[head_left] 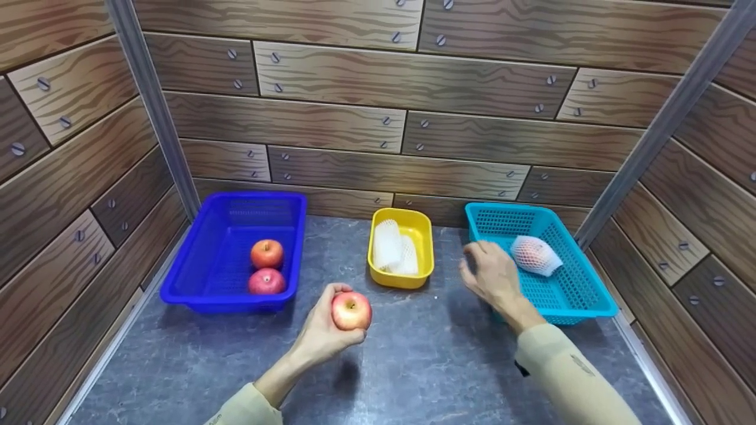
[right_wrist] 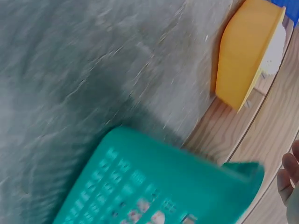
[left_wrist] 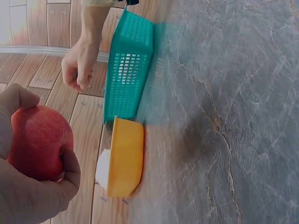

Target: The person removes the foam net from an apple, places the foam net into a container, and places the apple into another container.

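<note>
A red apple [head_left: 352,311] is gripped above the counter [head_left: 407,366] by the left hand's [head_left: 322,335] fingers. The right hand [head_left: 493,274], its fingers loosely bent, is cut off in the right wrist view. Part of the turquoise basket [head_left: 574,282] is hidden behind it; the basket's net-wrapped apple [head_left: 534,255] is plainly shown only from the head.

Bare apples [head_left: 351,311]: 1 gripped, 2 leftward. Netted fruit [head_left: 533,255]: 1, rightward. Baskets [head_left: 227,300]: 2, flanking. Beyond grip: tub [head_left: 403,282], 1; nets [head_left: 387,245], 2.

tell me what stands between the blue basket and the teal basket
The head view shows a yellow container with white foam nets inside, between the blue basket and the teal basket.
</note>
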A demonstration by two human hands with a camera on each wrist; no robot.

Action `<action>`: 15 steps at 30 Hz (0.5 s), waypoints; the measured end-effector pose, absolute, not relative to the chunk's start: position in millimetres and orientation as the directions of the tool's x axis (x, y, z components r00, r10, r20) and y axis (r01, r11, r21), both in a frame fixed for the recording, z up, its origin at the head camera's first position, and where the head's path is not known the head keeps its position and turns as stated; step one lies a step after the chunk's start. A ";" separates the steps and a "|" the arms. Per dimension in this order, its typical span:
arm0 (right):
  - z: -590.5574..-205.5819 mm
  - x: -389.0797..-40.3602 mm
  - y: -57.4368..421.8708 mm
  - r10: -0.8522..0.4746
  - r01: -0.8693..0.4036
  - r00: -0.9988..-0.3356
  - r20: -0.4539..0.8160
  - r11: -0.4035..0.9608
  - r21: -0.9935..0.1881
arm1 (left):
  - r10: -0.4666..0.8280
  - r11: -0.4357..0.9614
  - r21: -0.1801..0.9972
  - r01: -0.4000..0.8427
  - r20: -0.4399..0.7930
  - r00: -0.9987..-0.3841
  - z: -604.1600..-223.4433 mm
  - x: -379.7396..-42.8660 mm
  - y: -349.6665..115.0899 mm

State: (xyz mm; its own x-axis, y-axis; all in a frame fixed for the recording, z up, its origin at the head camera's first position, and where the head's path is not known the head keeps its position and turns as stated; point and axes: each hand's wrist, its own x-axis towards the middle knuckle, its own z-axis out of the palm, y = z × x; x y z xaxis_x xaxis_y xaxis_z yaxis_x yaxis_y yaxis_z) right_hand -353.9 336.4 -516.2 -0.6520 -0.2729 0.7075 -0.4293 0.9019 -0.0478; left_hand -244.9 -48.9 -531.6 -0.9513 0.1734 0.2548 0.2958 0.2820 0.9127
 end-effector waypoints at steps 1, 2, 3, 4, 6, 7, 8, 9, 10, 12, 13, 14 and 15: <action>-517.5 -351.9 342.0 -0.270 -0.430 -0.639 0.721 0.902 -0.042 | 0.172 0.284 0.912 0.296 0.255 -0.952 -531.6 -244.7 -49.1; -518.9 -349.8 347.5 -0.269 -0.430 -0.626 0.732 0.902 -0.037 | 0.172 0.287 0.911 0.296 0.255 -0.952 -531.5 -244.6 -49.4; -520.3 -347.6 352.6 -0.267 -0.428 -0.619 0.739 0.903 -0.032 | 0.172 0.290 0.910 0.296 0.255 -0.952 -531.5 -244.4 -49.7; -521.7 -345.3 357.5 -0.267 -0.428 -0.613 0.744 0.903 -0.028 | 0.171 0.292 0.909 0.296 0.255 -0.952 -531.5 -244.3 -49.9; -524.9 -340.9 366.6 -0.262 -0.422 -0.613 0.746 0.906 -0.029 | 0.172 0.296 0.907 0.299 0.257 -0.951 -531.7 -244.2 -49.9; -526.5 -338.3 370.8 -0.256 -0.418 -0.612 0.748 0.908 -0.031 | 0.172 0.298 0.906 0.300 0.258 -0.951 -531.7 -244.2 -49.8; -528.2 -335.9 374.7 -0.249 -0.414 -0.613 0.749 0.909 -0.037 | 0.173 0.298 0.906 0.300 0.258 -0.951 -531.7 -244.3 -49.5; -530.0 -333.4 378.5 -0.240 -0.407 -0.618 0.749 0.913 -0.044 | 0.174 0.296 0.906 0.302 0.260 -0.950 -531.7 -244.3 -49.2; -532.0 -331.0 382.4 -0.231 -0.400 -0.623 0.748 0.915 -0.051 | 0.174 0.294 0.906 0.304 0.262 -0.949 -531.6 -244.2 -48.9; -536.4 -326.2 390.1 -0.214 -0.388 -0.626 0.750 0.920 -0.062 | 0.177 0.292 0.906 0.307 0.264 -0.948 -531.5 -244.2 -48.3; -538.7 -323.4 393.9 -0.207 -0.382 -0.627 0.751 0.922 -0.065 | 0.178 0.290 0.907 0.307 0.264 -0.948 -531.3 -244.0 -48.0; -541.2 -320.9 397.9 -0.201 -0.377 -0.628 0.752 0.924 -0.067 | 0.180 0.287 0.907 0.309 0.266 -0.947 -531.3 -243.9 -47.8; -543.8 -318.1 401.9 -0.197 -0.374 -0.626 0.755 0.925 -0.069 | 0.182 0.284 0.907 0.310 0.267 -0.947 -531.4 -243.8 -47.7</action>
State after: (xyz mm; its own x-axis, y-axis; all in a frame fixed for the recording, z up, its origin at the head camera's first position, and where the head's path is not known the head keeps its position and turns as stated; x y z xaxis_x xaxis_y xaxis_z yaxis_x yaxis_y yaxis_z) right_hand -318.1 401.9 -543.8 -0.6259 -0.1972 0.7545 -0.3742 0.9248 -0.0687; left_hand -243.8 -47.7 -531.4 -0.9465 0.1816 0.2666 0.3100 0.2836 0.9074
